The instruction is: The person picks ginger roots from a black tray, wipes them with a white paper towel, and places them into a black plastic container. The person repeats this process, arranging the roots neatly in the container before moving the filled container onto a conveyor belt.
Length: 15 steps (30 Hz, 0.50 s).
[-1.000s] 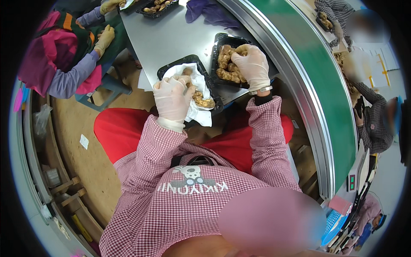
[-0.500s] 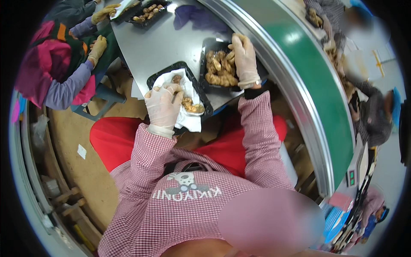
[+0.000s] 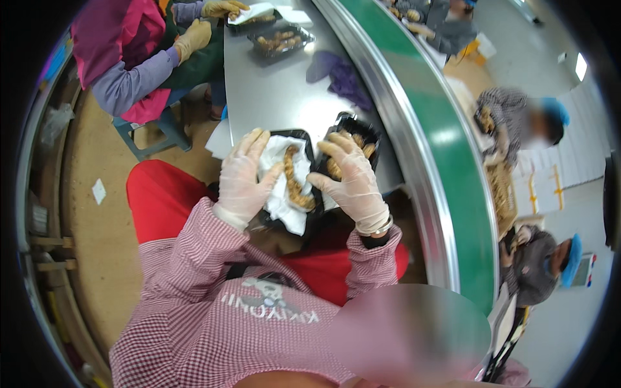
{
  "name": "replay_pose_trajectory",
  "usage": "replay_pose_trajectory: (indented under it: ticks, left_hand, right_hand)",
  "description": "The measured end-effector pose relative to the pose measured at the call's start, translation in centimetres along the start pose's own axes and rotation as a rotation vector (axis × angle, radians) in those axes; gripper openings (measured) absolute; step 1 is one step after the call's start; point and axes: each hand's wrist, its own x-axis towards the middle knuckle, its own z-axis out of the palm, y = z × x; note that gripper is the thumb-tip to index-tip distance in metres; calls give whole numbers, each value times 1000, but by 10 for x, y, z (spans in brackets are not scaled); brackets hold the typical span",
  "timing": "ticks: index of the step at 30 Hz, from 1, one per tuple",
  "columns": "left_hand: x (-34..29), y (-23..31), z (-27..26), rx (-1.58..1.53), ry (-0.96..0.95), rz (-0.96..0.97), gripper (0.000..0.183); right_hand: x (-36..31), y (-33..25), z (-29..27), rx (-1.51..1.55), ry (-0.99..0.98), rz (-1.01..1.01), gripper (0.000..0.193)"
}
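A black plastic tray (image 3: 299,134) lined with white paper (image 3: 282,213) lies before me. On the paper, knobby brown pieces (image 3: 292,174) resembling ginger roots form a row. My left hand (image 3: 246,178), in a thin pale glove, rests at the tray's left side, fingers extended and thumb over the paper. Gloved too, my right hand (image 3: 352,181) spreads its fingers between this tray and a second black tray (image 3: 347,118), with its thumb near the row. More brown pieces (image 3: 369,150) lie in the second tray, partly hidden by that hand. Neither hand holds anything visible.
A metal table (image 3: 272,90) carries a purple cloth (image 3: 339,77) and another filled black tray (image 3: 283,40) farther off. A green conveyor belt (image 3: 432,116) with a metal rail runs along the right. At the left, a gloved co-worker sits on a blue-grey stool (image 3: 171,126).
My right hand has come left from the second tray to the paper-lined one and opened. The brown pieces on the paper now make a longer row. The whole view has shifted.
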Motion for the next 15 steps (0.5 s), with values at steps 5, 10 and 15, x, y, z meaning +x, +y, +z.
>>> replay_pose_trajectory:
  ticks: [5, 10, 15]
  left_hand:
    - [-12, 1, 18, 470, -332, -7, 68]
    - [-8, 17, 27, 668, -469, -41, 71]
    - [-8, 11, 28, 643, -468, 0, 77]
  right_hand:
    - [-26, -32, 37, -116, -243, 87, 33]
    - [-37, -43, 46, -249, -163, 215, 31]
    - [-44, -49, 55, -229, -81, 273, 27]
